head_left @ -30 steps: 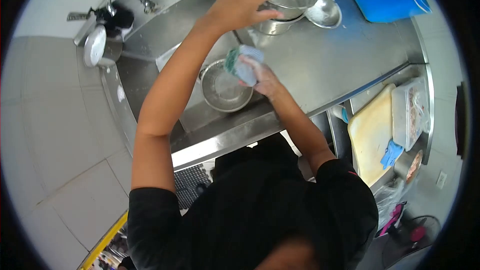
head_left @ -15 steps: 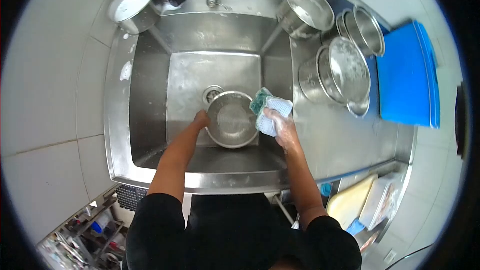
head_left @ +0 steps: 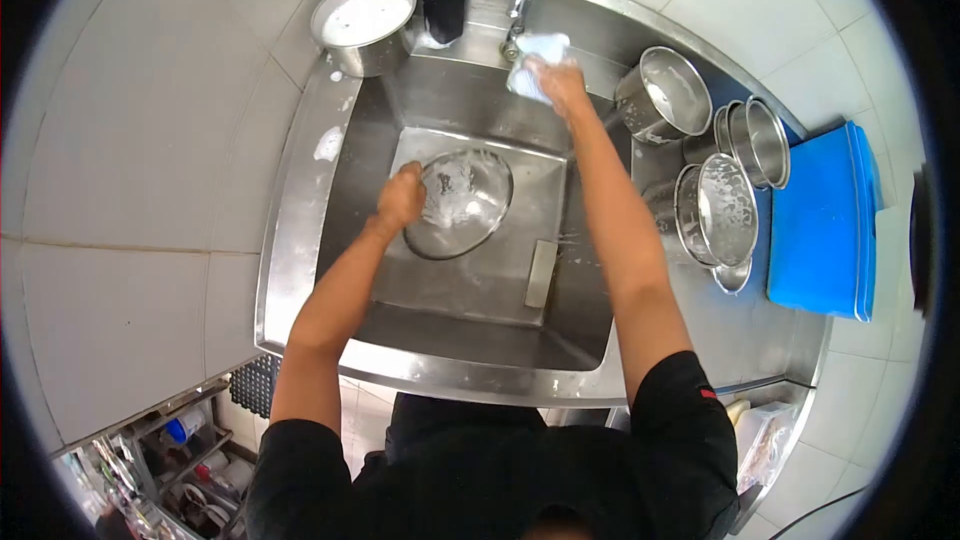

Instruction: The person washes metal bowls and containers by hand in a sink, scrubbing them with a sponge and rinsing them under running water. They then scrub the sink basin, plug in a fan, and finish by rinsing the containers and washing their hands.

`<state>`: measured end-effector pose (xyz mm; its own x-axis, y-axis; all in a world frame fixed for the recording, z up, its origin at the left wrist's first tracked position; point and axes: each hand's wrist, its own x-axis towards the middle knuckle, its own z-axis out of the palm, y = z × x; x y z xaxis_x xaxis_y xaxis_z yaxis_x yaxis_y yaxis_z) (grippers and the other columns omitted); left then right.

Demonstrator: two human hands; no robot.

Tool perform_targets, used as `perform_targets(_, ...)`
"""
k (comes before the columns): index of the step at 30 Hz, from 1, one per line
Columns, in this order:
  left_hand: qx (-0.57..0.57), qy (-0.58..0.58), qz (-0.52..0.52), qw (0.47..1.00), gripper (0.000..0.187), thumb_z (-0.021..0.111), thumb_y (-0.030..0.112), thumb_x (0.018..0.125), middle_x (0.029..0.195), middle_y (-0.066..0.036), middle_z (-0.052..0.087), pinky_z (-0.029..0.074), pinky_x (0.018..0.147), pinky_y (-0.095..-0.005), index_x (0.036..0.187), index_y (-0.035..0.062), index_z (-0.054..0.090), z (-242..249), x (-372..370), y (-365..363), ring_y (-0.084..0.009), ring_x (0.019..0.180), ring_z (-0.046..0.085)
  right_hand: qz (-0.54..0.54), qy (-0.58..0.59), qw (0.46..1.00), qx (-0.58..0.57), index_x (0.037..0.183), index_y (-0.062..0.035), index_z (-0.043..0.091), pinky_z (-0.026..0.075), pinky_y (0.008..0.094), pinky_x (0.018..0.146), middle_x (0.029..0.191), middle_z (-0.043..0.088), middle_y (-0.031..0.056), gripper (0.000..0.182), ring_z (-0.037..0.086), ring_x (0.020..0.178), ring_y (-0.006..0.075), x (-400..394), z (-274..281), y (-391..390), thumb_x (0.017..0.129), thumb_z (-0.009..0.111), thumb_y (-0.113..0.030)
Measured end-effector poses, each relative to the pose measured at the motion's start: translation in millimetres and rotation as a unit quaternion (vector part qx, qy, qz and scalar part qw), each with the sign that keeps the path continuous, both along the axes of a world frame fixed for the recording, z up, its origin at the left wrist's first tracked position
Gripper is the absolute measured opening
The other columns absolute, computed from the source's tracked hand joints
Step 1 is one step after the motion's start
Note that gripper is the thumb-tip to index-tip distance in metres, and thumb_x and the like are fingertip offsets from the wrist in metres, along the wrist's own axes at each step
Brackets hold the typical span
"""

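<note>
Inside the sink [head_left: 480, 376], the metal bowl [head_left: 468, 190] is tilted, its left rim pinched by the left hand [head_left: 402, 196], seemingly for steadiness; whether its base touches the sink floor, I cannot tell; the right hand [head_left: 563, 87] closes round a pale pad [head_left: 526, 85] beside the far tap [head_left: 520, 6], perhaps keeping it clear of the bowl; foam-streaked pots [head_left: 730, 212] crowd the right bench [head_left: 685, 335], nested, likely to save room.
</note>
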<state>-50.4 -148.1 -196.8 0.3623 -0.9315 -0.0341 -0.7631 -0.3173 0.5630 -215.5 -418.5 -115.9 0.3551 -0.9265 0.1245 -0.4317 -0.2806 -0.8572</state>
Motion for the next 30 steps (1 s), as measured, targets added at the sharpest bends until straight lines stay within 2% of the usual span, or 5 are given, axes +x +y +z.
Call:
perform_targets(5,0.049,0.038,0.018,0.998,0.02,0.056,0.016,0.079,0.091,-0.026,0.059,0.046,0.076,-0.047,0.09,0.0006,0.05,11.7,28.1,-26.4,-0.0418,0.089,0.056,0.076,0.064,0.995,-0.01,0.096,0.0036,0.06,0.048,0.0392,0.076,0.093,0.06,0.0247,0.058,0.059,0.086,0.0348,4.4,51.3,24.9,0.068,0.065,-0.046)
perform_targets(10,0.039,0.0,-0.089,0.995,0.026,0.057,0.018,0.077,0.089,-0.024,0.061,0.048,0.075,-0.0439,0.096,0.0004,0.058,12.3,32.5,-98.4,-0.0392,0.086,0.059,0.067,0.31,0.917,-0.241,0.095,0.0069,0.057,0.048,0.0394,0.075,0.089,0.061,0.0245,0.062,0.061,0.086,0.0349,-56.1,16.9,19.9,0.066,0.068,-0.047)
perform_targets(13,0.143,0.029,-0.139,0.979,0.025,0.054,0.012,0.075,0.091,-0.024,0.062,0.048,0.076,-0.0426,0.095,-0.0004,0.06,41.1,9.0,-135.1,-0.0373,0.087,0.06,0.07,0.179,0.981,0.007,0.098,0.0054,0.056,0.047,0.0393,0.079,0.094,0.059,0.026,0.061,0.058,0.09,0.0362,-86.7,55.4,64.2,0.065,0.07,-0.044)
perform_targets(17,0.19,-0.051,-0.258,0.946,0.031,0.05,0.006,0.071,0.094,-0.025,0.061,0.049,0.077,-0.0419,0.1,-0.0002,0.058,36.9,-19.7,-169.8,-0.0373,0.09,0.06,0.105,0.275,0.948,-0.119,0.114,-0.002,0.051,0.043,0.0362,0.089,0.113,0.054,0.021,0.065,0.053,0.105,0.0343,-112.6,23.7,62.2,0.063,0.068,-0.038)
perform_targets(30,0.081,-0.06,-0.208,0.973,0.084,0.053,-0.011,0.063,0.128,-0.023,0.041,0.048,0.086,-0.0404,0.137,0.0214,0.028,35.8,-22.2,-43.1,-0.0357,0.106,0.053,0.032,0.494,0.817,-0.295,0.136,-0.0035,0.027,0.04,0.0396,0.091,0.137,0.035,0.0155,0.066,0.049,0.111,0.0285,33.3,67.1,60.7,0.077,0.054,-0.017)
